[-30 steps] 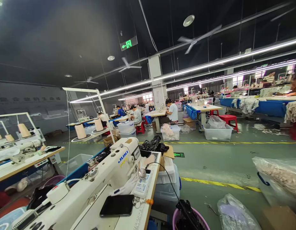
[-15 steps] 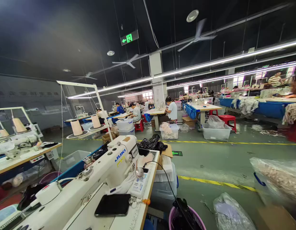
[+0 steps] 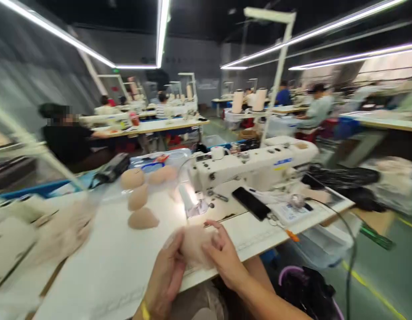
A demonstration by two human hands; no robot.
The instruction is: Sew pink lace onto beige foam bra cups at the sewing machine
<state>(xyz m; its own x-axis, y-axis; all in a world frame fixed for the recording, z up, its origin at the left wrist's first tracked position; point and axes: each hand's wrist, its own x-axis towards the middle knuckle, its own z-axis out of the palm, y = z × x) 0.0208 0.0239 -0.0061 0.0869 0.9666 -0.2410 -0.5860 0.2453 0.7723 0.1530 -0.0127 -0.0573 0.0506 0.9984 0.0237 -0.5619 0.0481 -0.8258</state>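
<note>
Both hands hold one soft beige bra cup (image 3: 194,244) over the front edge of the white sewing table (image 3: 102,262). My left hand (image 3: 168,266) grips its left side, fingers up and thumb against the fabric. My right hand (image 3: 226,255) pinches the right side between thumb and fingers. Motion blurs the fabric a little. Just beyond the hands, the lit needle area of a white JUKI sewing machine (image 3: 239,166) faces me. Several loose beige cups (image 3: 142,218) lie on the table to the left of the machine.
A black phone (image 3: 251,203) and keys with an orange tag (image 3: 292,234) lie right of the needle. Blurred beige fabric (image 3: 66,231) is heaped at left. A purple-rimmed bin (image 3: 287,270) stands below right. A person in black (image 3: 68,138) sits far left.
My view has swung left and down from the room and machine's right end to the table front. Both hands and the bra cup have come into view.
</note>
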